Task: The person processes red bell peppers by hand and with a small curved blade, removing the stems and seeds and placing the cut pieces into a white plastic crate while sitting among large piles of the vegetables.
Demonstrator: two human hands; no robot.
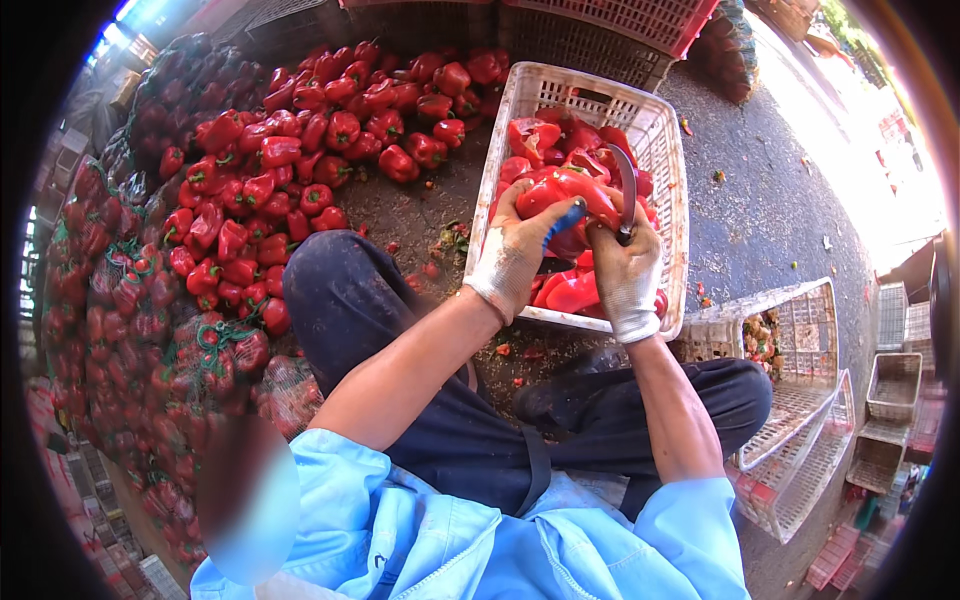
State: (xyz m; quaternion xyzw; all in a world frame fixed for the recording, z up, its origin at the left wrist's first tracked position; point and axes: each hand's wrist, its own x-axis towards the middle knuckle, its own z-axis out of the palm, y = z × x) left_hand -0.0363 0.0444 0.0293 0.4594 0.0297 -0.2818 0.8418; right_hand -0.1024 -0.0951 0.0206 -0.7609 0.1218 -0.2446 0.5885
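Both my hands wear soiled white knit work gloves and are over a white plastic crate (679,217). My left hand (521,240), with a blue patch on its thumb, grips a large red bell pepper (574,193) from the left. At the pepper's right side, my right hand (626,259) holds a curved-blade knife (627,180), its blade pointing up and away from me. Whether the right fingers also press on the pepper is hard to tell. Beneath the hands, cut red pepper pieces (574,294) fill much of the crate.
A heap of whole red peppers (281,184) lies on the floor to the left. Mesh sacks of peppers (127,322) stand beyond it. White crates (795,420) lie at my right, one containing scraps (761,337). Stacked crates (592,37) rise behind the work crate.
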